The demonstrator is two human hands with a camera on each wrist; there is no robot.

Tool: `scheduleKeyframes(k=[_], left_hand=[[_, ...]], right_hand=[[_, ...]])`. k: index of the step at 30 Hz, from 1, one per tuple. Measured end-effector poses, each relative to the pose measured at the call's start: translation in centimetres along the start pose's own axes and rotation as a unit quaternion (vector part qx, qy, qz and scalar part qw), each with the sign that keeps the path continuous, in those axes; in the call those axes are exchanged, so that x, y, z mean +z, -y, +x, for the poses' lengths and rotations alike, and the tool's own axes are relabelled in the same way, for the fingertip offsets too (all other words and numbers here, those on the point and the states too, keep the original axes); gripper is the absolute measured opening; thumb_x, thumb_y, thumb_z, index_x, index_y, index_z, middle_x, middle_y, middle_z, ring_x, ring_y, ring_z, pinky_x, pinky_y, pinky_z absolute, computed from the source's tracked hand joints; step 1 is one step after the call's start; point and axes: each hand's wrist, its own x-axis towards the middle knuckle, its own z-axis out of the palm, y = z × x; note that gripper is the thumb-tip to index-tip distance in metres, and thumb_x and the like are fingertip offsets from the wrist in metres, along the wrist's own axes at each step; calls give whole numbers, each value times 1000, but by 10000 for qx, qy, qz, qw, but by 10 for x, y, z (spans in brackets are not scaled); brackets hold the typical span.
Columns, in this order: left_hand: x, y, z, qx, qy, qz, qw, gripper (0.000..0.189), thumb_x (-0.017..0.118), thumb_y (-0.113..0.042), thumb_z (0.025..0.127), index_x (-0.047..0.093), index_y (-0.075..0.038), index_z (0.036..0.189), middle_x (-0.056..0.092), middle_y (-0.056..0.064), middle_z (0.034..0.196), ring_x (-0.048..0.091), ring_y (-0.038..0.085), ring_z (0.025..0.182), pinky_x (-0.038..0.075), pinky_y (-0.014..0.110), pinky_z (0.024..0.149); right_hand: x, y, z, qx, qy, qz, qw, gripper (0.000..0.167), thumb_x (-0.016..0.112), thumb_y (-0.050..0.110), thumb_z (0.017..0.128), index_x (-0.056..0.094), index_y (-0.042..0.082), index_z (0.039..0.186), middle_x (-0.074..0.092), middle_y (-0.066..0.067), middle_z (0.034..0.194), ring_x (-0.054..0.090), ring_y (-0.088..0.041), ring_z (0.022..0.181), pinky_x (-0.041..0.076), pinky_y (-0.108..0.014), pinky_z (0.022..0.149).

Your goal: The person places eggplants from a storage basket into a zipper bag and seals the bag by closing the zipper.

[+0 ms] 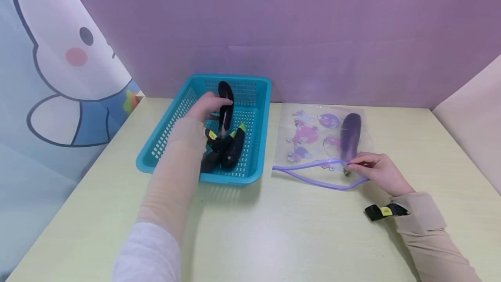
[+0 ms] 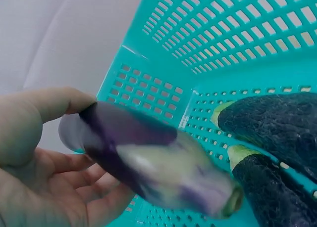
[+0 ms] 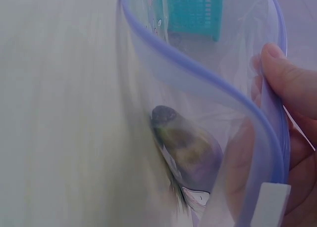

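Note:
My left hand [image 1: 209,104] grips a dark purple eggplant [image 1: 225,92] within the teal basket [image 1: 267,121]. Up close, the left wrist view shows this eggplant [image 2: 183,162] with pale patches, thumb on top and fingers beneath. Two dark, rough-skinned vegetables with light green tips lie below it; one such vegetable [image 2: 277,123] is nearest the basket wall. On the right, my right hand [image 1: 377,171] pinches the purple zip edge of a clear printed bag [image 1: 285,138]. The bag's mouth gapes. Inside lies another eggplant [image 1: 350,136], its stem end toward the mouth.
Basket and bag stand side by side on a pale wooden table [image 1: 293,238]. Behind them rises a purple backdrop [image 1: 313,34]. A cartoon-printed cloth [image 1: 58,77] hangs at the left. A black strap [image 1: 385,211] is on the right wrist.

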Motion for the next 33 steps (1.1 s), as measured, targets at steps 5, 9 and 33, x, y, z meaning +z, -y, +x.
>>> scheduleKeyframes(k=[5,9,33], left_hand=[[0,-3,2,19,404,-377,9985,66,58,-29,94,28,-3,146,38,14,147,44,28,131,41,43,105],[0,-6,5,-98,767,-797,9938,71,59,-29,93,20,-6,149,34,13,149,42,28,133,38,43,108],[4,-20,-4,48,2149,-2390,9469,52,45,-20,100,26,-7,147,41,15,137,44,25,118,31,46,112]], right_hand=[[-1,-1,0,21,-15,-52,10000,15,70,11,85,71,-3,92,65,3,80,56,1,67,45,-17,53],[-1,-1,0,28,-26,-68,10000,14,70,10,85,72,-2,92,65,4,80,57,1,67,45,-17,54],[0,1,1,-38,58,29,10000,11,67,-1,84,70,-6,93,64,16,80,59,0,69,46,-16,55]])
